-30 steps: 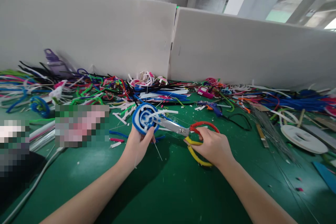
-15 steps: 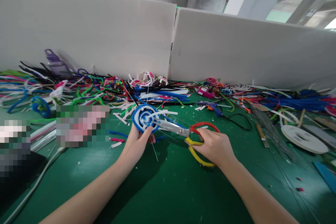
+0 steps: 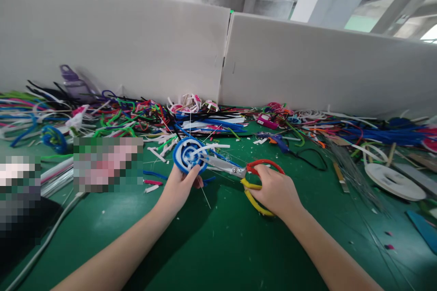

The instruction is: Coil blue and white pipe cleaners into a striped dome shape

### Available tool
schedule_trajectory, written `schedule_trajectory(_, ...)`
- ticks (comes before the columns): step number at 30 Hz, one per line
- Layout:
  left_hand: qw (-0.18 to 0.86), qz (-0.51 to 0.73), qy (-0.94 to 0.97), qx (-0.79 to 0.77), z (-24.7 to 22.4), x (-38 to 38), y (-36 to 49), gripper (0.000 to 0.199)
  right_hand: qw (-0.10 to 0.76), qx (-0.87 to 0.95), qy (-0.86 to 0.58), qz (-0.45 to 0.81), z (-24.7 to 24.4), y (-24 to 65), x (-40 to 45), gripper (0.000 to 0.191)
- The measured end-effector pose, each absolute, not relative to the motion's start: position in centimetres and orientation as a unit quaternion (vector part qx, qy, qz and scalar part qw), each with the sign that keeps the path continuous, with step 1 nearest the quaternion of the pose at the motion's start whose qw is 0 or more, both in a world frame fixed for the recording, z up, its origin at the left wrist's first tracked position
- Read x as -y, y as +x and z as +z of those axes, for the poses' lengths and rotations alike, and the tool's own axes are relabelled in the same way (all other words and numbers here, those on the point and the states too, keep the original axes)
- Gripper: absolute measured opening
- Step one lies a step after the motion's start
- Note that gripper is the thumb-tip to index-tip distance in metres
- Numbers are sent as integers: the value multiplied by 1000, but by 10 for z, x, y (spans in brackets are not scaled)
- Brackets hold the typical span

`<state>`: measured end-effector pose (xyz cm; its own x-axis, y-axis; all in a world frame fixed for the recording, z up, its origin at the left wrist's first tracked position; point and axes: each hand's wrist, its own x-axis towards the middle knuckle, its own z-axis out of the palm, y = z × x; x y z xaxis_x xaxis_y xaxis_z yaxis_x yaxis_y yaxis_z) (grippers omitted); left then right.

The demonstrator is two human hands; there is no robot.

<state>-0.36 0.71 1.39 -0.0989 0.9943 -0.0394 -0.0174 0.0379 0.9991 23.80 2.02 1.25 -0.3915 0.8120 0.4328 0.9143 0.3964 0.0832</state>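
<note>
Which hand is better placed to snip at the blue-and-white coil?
Probably the right hand: it grips the red-and-yellow-handled scissors, which point toward the coil. The left hand is busy holding that coil.

Coil (image 3: 189,157) shows concentric blue and white rings. Scissors (image 3: 240,172): silver blades (image 3: 221,164), one red handle loop (image 3: 271,163), one yellow. Tabletop (image 3: 218,245) is green; bottle (image 3: 77,87), purple.

the thin wire (image 3: 206,198) below the blue-and-white coil (image 3: 189,157) has swung back slightly rightward.
</note>
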Motion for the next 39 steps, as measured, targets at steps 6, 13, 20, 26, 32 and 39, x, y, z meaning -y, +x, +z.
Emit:
schedule_trajectory(6, 479, 513, 463, -541, 15, -7, -2, 28, 147, 811, -551, -129, 15, 233, -18, 51)
schedule_trajectory(13, 474, 502, 482, -540, 15, -5, 0, 26, 139, 813, -551, -129, 18, 231, -17, 57)
schedule_trajectory(20, 514, 489, 458, -536, 21, -1, 1, 27, 148, 816, -540, -143, 16, 232, -17, 60)
schedule_trajectory(26, 530, 471, 467, -529, 21, -1, 2, 24, 146, 819, -538, -137, 14, 232, -18, 61)
schedule_trajectory(32, 540, 491, 449, -516, 18, -2, 3, 23, 166, 817, -525, -173, 11, 235, -18, 55)
schedule_trajectory(39, 538, 490, 462, -507, 16, -4, 2, 25, 168, 818, -517, -191, 13, 239, -19, 40)
